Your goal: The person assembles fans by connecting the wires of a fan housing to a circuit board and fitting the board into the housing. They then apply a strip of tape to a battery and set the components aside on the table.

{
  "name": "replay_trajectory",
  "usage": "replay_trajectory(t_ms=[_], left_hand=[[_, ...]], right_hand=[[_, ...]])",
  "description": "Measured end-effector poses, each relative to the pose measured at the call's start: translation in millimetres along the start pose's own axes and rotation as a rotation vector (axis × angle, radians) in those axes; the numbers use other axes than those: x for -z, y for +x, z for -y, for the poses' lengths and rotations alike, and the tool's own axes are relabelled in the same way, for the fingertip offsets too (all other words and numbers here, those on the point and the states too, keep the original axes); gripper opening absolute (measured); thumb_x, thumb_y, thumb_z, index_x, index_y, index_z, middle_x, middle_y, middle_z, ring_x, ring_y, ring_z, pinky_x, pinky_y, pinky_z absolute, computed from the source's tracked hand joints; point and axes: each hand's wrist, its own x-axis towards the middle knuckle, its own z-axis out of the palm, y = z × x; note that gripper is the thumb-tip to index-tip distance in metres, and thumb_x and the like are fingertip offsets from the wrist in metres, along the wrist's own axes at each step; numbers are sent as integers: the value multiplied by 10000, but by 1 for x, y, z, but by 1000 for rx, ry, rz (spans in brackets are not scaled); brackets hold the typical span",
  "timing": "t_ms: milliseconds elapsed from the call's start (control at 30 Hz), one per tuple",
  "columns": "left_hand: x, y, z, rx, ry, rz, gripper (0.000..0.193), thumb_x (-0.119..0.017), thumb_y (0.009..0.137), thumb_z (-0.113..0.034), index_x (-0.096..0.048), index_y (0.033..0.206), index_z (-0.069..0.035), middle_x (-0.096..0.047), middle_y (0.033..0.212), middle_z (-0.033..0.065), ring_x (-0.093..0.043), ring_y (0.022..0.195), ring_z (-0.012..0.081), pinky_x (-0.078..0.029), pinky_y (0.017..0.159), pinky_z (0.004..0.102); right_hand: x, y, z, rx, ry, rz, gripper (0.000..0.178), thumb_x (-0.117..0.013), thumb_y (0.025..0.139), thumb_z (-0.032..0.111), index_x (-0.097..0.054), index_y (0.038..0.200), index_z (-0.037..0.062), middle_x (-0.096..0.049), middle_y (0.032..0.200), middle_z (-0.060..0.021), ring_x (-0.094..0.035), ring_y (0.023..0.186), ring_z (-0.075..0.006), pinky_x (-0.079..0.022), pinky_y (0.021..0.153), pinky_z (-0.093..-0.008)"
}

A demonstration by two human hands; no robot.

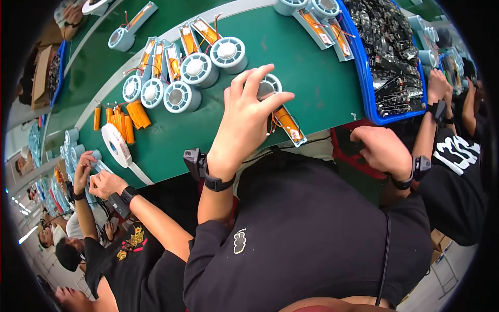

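My left hand (pixel 241 117) reaches over the table with fingers and thumb spread around the round head (pixel 269 87) of a light blue handheld fan. I cannot tell whether they press on it. This fan's open handle, with an orange battery (pixel 289 125) and thin wires inside, points toward me at the table's near edge. Off the table's edge to the right, my right hand (pixel 384 151) hangs in the air with its fingers loosely curled. Nothing shows in it, though the inside of the hand is mostly hidden.
Several similar fans (pixel 193 68) lie left on the green table (pixel 312 83). Loose orange batteries (pixel 125 122) and a white tape roll (pixel 115 145) are nearer. A blue bin (pixel 368 93) full of dark circuit boards (pixel 387 52) stands right. Co-workers' hands (pixel 106 183) work at far left and right.
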Motion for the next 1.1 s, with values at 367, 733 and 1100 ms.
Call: replay_trajectory(t_ms=[367,733,1100], left_hand=[[-6,12,4,-112,37,-7,480,-733,695,92,-746,1098,-170,-528,1465,129,-481,1345,395,-449,1047,494],[-8,-17,2,-122,-163,-227,470,-695,710,90,-732,1118,-140,-515,1478,162,-457,1368,447,-413,1128,529],[10,-25,0,-125,-186,-353,323,-743,767,11,-712,1057,-127,-565,1394,125,-498,1294,394,-473,1045,487]], right_hand=[[19,6,14,346,177,-289,203,-690,820,-17,-660,1018,17,-711,986,-126,-693,817,-316,-528,687,-419],[70,113,-98,-70,-537,-739,549,-590,894,-50,-589,1427,79,-524,1515,-180,-514,1360,-383,-409,1156,-425],[96,102,-124,-120,-210,-997,331,-610,1019,59,-661,1346,64,-722,1235,-149,-708,1097,-228,-527,966,-309]])
